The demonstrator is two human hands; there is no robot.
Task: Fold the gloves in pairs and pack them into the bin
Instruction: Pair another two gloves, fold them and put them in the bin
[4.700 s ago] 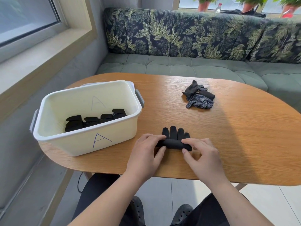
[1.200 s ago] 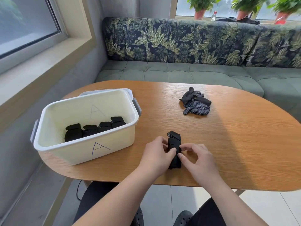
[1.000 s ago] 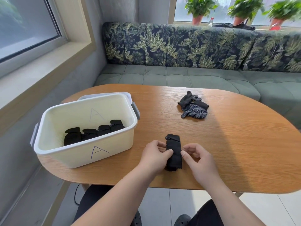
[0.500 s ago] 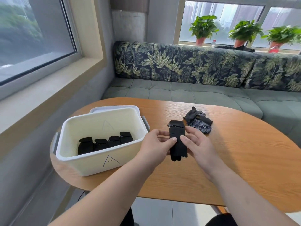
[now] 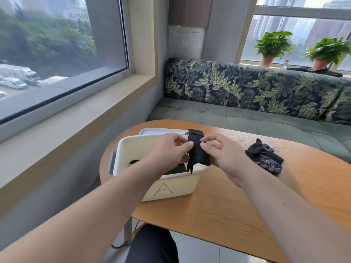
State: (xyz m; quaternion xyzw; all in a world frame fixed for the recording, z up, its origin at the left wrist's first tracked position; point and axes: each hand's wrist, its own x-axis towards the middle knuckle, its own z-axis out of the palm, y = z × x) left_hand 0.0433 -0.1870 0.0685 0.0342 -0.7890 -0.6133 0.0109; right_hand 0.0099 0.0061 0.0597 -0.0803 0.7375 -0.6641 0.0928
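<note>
A folded pair of black gloves (image 5: 197, 152) hangs in the air over the right part of the cream bin (image 5: 171, 186), which is marked with the letter A. My left hand (image 5: 169, 150) pinches the bundle from its left side. My right hand (image 5: 220, 150) pinches it from the right. Both hands are above the bin's open top. Inside the bin, dark folded gloves (image 5: 176, 168) show partly under my left arm. A loose heap of black gloves (image 5: 264, 157) lies on the wooden table (image 5: 247, 202) to the right of my hands.
The bin stands at the table's left end, with its lid (image 5: 152, 131) lying behind it. A green sofa with leaf-print cushions (image 5: 247, 88) runs behind the table. A window sill (image 5: 57, 118) lies to the left. Potted plants (image 5: 273, 46) stand on the far sill.
Both hands finished folding the pair on the table, lifted it and carried it left to a spot over the bin. The camera view has tilted upward.
</note>
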